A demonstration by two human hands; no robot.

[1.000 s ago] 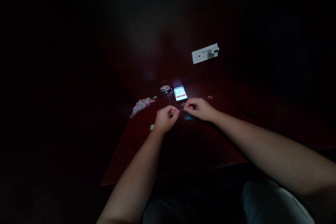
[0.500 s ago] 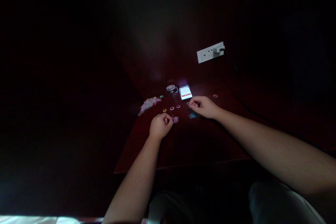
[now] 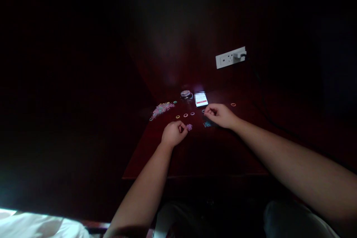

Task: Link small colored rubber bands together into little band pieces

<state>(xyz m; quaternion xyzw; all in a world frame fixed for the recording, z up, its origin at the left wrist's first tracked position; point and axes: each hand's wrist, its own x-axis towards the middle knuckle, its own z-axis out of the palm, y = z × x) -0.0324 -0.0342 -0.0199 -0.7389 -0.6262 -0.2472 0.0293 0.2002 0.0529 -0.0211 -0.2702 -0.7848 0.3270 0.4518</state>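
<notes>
My left hand is low over the dark red table, fingers curled and pinched at the edge of a small pile of purple rubber bands. Whatever is between its fingertips is too small to make out. My right hand is also pinched, its fingertips beside a single blue band; I cannot see whether they hold anything. Just below it lies a small pile of teal bands. A yellow band, a pink band and a purple band lie in a row between the hands.
A larger heap of mixed bands lies at the table's left edge. Behind are a round lidded container and a lit phone. An orange band lies to the right. A wall socket has a plug and dark cable.
My hands, earlier together with a thin band between their fingertips, have separated. The left hand came down left to the purple pile; the right stayed near the blue band. The view shifted slightly.
</notes>
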